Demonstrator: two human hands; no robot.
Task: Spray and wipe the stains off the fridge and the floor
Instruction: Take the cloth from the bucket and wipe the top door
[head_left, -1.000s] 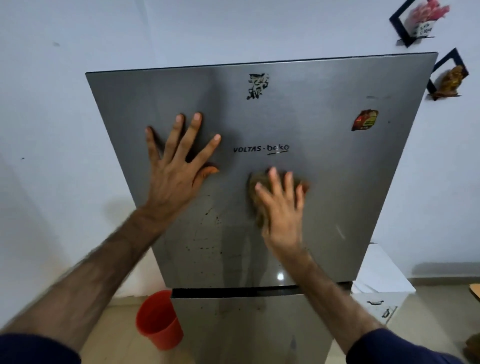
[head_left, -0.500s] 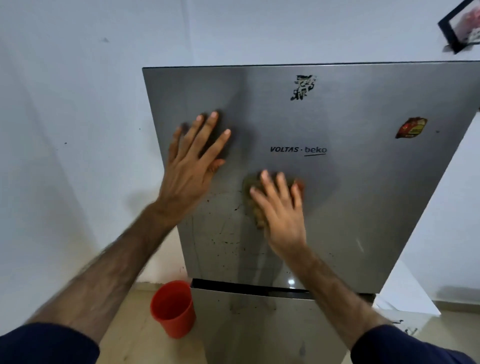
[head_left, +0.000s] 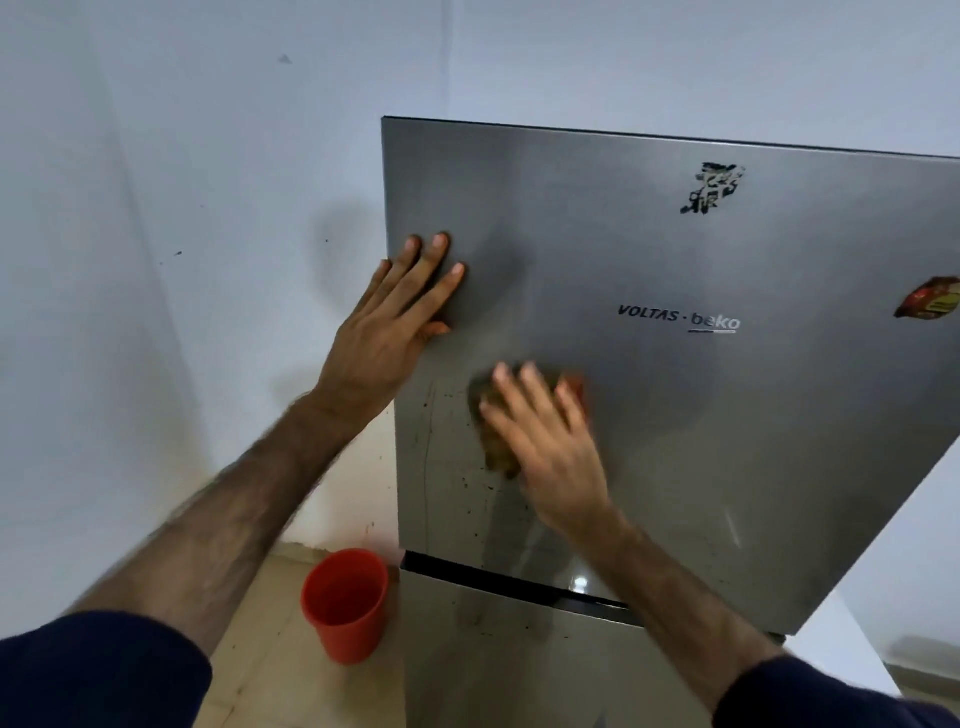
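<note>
1. Fridge (head_left: 701, 415): upper door fills the right of view; all places below given rel. to it.
2. Left hand (head_left: 395, 317): fingers spread, palm flat at door's left edge, bracing; holds nothing.
3. Right hand (head_left: 545, 441): pressed flat on brown cloth (head_left: 498, 452), mid-door, below the logo (head_left: 678, 318); blurred, prob. mid-wipe.
4. Stains (head_left: 447, 457): dark specks and drips lie left of and below cloth, running down twd. door's bottom edge; right hand nearer.
5. Room: bare steel right of cloth; left edge close, so strokes likely short, vertical.
6. Red cup (head_left: 345, 605): on floor (head_left: 270, 649), below door's left corner.
</note>
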